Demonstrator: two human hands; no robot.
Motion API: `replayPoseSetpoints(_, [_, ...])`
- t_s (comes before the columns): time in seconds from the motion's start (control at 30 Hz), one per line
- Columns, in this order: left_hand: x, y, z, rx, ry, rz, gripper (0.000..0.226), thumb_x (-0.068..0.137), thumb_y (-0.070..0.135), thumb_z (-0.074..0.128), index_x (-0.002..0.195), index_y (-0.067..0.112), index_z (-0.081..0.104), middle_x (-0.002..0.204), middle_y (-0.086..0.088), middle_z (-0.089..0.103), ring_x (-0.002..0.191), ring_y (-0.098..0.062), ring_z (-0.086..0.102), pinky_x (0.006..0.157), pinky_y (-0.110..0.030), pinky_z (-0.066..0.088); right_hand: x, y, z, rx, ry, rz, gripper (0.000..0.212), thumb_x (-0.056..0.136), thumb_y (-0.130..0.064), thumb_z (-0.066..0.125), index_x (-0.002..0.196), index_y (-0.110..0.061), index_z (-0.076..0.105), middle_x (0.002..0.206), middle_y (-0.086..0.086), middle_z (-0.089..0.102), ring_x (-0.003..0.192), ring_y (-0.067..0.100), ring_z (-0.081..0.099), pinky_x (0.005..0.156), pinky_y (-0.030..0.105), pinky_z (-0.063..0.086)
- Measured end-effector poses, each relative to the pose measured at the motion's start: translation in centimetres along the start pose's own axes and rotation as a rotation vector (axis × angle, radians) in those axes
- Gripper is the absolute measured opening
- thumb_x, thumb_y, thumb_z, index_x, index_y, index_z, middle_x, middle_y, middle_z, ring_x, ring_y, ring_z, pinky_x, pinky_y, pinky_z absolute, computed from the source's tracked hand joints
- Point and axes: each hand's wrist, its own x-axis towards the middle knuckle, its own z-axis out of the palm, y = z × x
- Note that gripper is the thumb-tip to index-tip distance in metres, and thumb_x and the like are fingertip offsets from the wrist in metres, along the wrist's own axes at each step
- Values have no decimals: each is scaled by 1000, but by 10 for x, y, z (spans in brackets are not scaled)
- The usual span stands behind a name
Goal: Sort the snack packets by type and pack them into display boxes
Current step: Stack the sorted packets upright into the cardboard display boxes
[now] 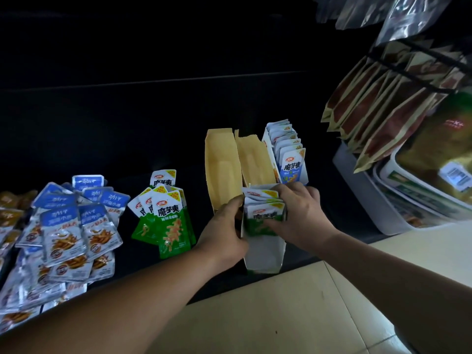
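Green packets (263,222) pinched by right grip (296,213), left grip (224,226) clasping box (265,255) (forearms extended).

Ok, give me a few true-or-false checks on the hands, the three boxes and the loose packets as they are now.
1. Both hands are at the middle box: the left hand grips its side, the right hand holds green packets in it. True.
2. The right box is empty. False: blue-and-white packets fill it in a row.
3. A pile of loose green packets lies left of the boxes. True.
4. The left box is full. False: its bare cardboard inside shows.
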Motion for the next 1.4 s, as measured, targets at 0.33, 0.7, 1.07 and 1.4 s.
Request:
replayPoseSetpoints(0.33, [7,7,4,50,55,37,76,81,16,75,147,40,46,131,10,49,108,-17,62,94,-33,55,-10,16,0,310,26,139,65,62,-46,88,118,-26,65,126,0,47,110,23,59,87,50,58])
replayPoseSetpoints(0.7, [9,8,5,-21,6,-57,62,69,42,76,128,48,57,118,16,68,104,-11,68,83,-41,63,-15,22,5,360,-49,231,104,80,-25,86,157,-52,20,144,-9,41,120,16,60,88,44,61])
replayPoseSetpoints(1.07, [7,9,2,-93,-16,-67,58,72,38,64,129,48,60,110,15,70,94,-13,70,84,-41,63,-5,12,2,460,55,323,68,98,-38,66,156,-48,31,137,-3,49,105,10,66,86,34,60])
replayPoseSetpoints(1.4, [3,7,0,-83,-22,-84,57,74,42,58,131,49,57,112,15,71,97,-10,70,85,-40,62,-5,7,8,397,64,327,64,97,-38,68,155,-40,40,118,-5,62,95,11,67,84,39,60])
